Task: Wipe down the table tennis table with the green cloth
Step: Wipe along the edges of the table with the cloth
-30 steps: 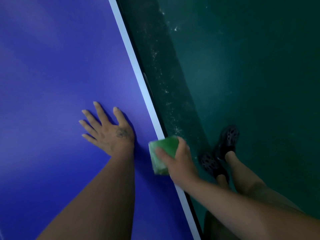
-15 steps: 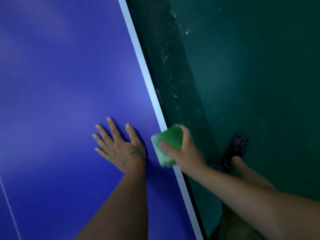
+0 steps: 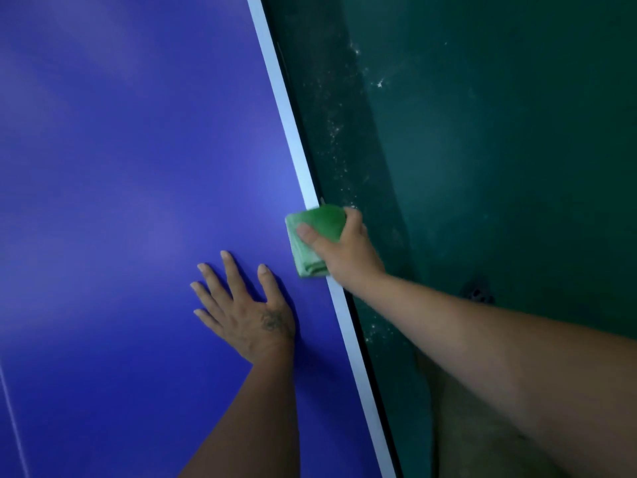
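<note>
Gripping a folded green cloth [image 3: 315,236], the right hand [image 3: 344,250] presses it over the white sideline [image 3: 293,132] at the edge of the blue table tennis table [image 3: 138,150]. The left hand [image 3: 248,312] lies flat, fingers spread, just beside it.

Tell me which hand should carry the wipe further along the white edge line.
Right. The right hand grips the folded green cloth on the white edge line, with more edge ahead. The left hand lies flat on the blue table, holding nothing; probably best as a brace.
</note>
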Tool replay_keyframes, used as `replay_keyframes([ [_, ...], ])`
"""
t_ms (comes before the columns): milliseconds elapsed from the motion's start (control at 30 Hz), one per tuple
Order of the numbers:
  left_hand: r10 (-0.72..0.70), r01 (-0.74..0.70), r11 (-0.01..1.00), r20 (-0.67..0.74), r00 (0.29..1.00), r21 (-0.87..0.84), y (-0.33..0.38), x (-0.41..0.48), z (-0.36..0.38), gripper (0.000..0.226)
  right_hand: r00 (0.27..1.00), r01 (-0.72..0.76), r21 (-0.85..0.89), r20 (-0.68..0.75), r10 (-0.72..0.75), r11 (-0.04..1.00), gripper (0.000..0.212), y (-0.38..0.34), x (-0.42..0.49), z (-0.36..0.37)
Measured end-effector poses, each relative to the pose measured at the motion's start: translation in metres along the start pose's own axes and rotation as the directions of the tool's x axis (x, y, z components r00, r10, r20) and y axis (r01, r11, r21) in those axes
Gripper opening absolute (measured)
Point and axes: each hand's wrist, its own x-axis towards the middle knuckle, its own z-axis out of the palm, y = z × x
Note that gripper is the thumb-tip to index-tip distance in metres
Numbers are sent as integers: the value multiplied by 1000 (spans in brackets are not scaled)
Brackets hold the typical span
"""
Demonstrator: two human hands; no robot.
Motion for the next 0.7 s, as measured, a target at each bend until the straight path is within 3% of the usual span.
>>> replay_keyframes([
  [167,9,-9,1000,-9,1000,0,-3,1,3,72,999,40,0,0,-40,999,93,-25,32,-5],
  [333,24,-24,1000,-26,999,-11,-2,2,3,69,998,-48,59,39,46,997,113,25,-43,-9],
  [467,29,-29,1000,-22,999,-11,-3,2,5,67,985,-152,16,80,151,988,116,61,-92,-9],
  [700,22,-22,1000,-6,1000,-14,-2,3,5,68,987,-156,-8,24,156,988,117,-10,-27,-4],
])
